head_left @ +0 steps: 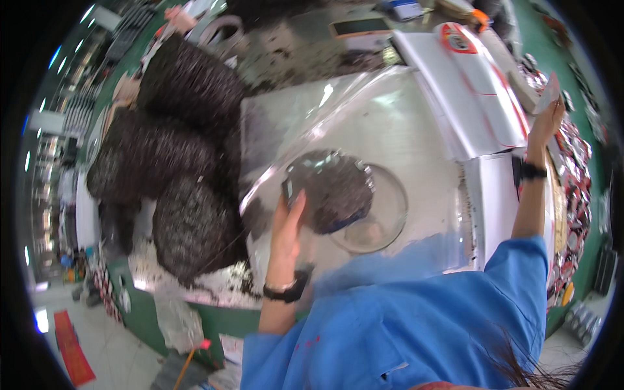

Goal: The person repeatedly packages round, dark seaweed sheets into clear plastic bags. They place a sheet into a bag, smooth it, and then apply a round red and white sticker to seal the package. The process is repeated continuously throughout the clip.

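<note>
My left hand [287,229] grips the near left edge of a round, dark dried cake [331,190], seemingly seaweed, in a glossy clear wrapper. The cake is held above a round transparent dish or plate [397,195] and covers part of it. Out at the far right, my right hand [548,122] pinches a small whitish-pink slip or packet [548,92]. A clear plastic sheet [273,122] lies over the worktop beneath the dish. To the left of my left hand are stacks of similar dark cakes [190,229], lying tipped on their sides.
Beyond my right forearm a pile of red and silver packets [573,180] spreads along the edge. White plastic bags with red print [463,87] lie at the back right. A tape roll [222,31] and a dark-topped flat device [360,28] sit at the back. Dark crumbs litter the worktop.
</note>
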The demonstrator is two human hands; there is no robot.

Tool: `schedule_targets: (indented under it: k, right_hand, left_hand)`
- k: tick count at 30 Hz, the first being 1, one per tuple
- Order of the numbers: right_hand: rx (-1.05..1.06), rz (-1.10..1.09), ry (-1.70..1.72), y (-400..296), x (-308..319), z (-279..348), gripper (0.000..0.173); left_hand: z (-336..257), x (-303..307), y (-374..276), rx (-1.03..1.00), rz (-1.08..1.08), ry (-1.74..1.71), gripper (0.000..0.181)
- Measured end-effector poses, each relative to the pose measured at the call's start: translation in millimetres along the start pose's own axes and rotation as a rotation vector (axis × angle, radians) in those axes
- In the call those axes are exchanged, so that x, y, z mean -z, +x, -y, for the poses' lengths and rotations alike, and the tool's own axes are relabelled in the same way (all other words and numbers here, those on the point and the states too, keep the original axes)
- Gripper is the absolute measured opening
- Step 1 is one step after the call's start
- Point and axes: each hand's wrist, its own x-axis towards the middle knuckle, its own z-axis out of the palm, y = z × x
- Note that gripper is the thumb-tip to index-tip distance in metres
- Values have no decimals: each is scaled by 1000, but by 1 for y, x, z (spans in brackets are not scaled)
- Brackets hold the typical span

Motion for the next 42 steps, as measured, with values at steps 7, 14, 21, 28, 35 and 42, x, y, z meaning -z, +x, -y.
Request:
schedule_targets:
  k: [7, 14, 21, 28, 35, 42]
  right_hand:
    - [276, 925, 690, -235, 61, 274, 32]
    - [417, 1328, 606, -304, 67, 301, 40]
    - [-478, 1326, 603, -269, 49, 281, 85]
    - [-915, 486, 1386, -144, 89, 166, 66]
    - [85, 1620, 462, -201, 174, 140, 89]
    - [733, 1763, 75, -237, 209, 130, 97]
  left_hand:
    - [-7, -5, -5, -32, 33, -139, 51]
    - [-2, -20, -6, -162, 48, -60, 53]
    - [-9, -30, -22, -211, 161, -130, 63]
    - [0, -3, -28, -600, 151, 281, 62]
    - [30, 38, -30, -748, 34, 1664, 86]
    - [52, 46, -51, -557, 68, 1758, 95]
